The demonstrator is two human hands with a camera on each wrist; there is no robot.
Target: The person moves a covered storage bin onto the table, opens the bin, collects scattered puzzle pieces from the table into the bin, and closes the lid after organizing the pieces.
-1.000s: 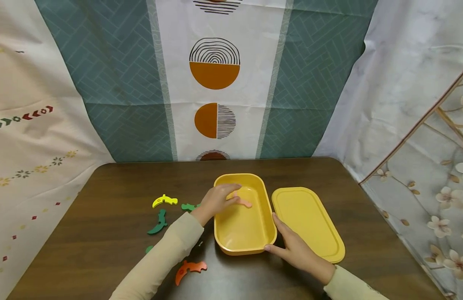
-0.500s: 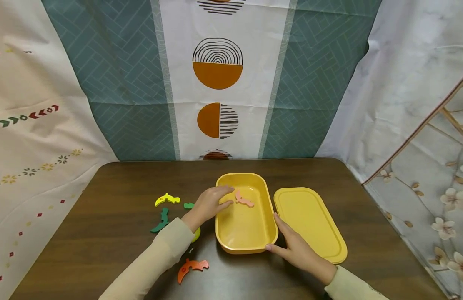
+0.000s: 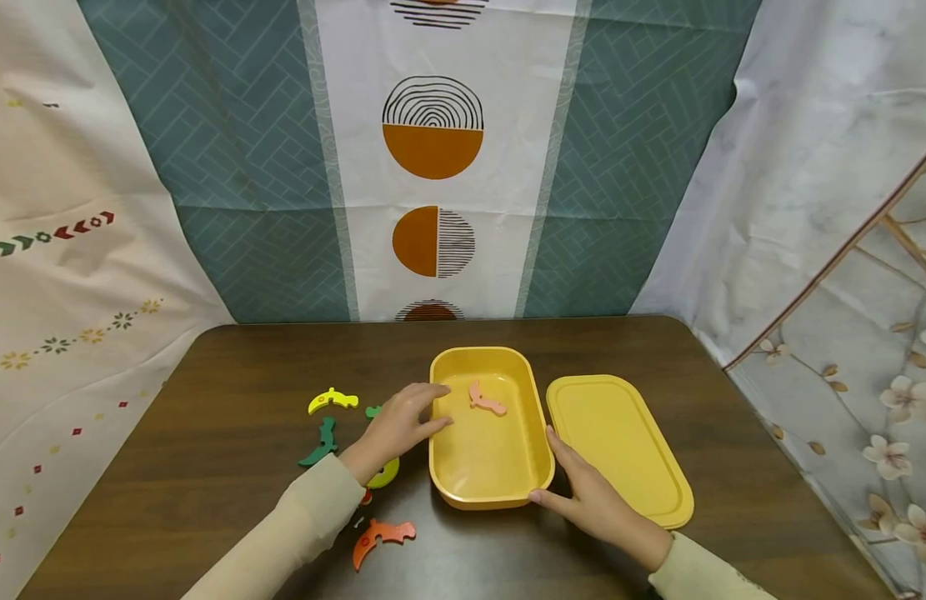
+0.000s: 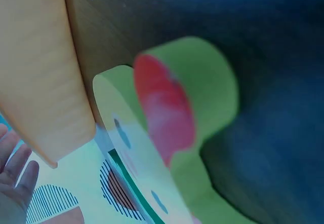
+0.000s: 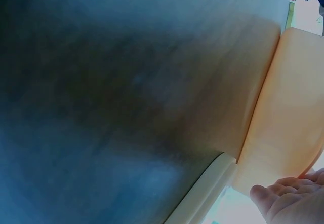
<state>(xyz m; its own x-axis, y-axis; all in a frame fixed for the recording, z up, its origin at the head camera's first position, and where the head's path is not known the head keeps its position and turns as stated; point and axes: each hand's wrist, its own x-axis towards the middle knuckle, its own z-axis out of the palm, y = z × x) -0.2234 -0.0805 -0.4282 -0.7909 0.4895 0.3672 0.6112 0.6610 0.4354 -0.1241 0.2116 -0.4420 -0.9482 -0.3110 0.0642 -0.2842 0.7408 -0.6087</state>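
Observation:
A yellow plastic box [image 3: 493, 467] stands on the table with a pink banana-shaped piece [image 3: 487, 402] lying inside. My left hand [image 3: 395, 425] is at the box's left rim, fingers loosely bent and spread, holding nothing. In the left wrist view its fingers [image 4: 17, 165] appear beside the box wall. My right hand [image 3: 593, 500] holds the box's front right corner, thumb at the front and fingers along the right side. Under my left wrist a yellow-green piece [image 4: 136, 138] with a face and a red ear-like patch stands close to the camera; my forearm partly hides it in the head view.
Right of the box lies its yellow lid [image 3: 620, 450]. Left of it are a yellow banana-shaped piece [image 3: 332, 401], a dark green one [image 3: 323, 442], an orange one [image 3: 383, 537] and a partly hidden green one [image 3: 372, 412]. A patterned cloth [image 3: 432, 242] hangs behind the table.
My left hand has let go of the pink piece inside the box and drawn back left to the rim. My right hand stays at the box corner.

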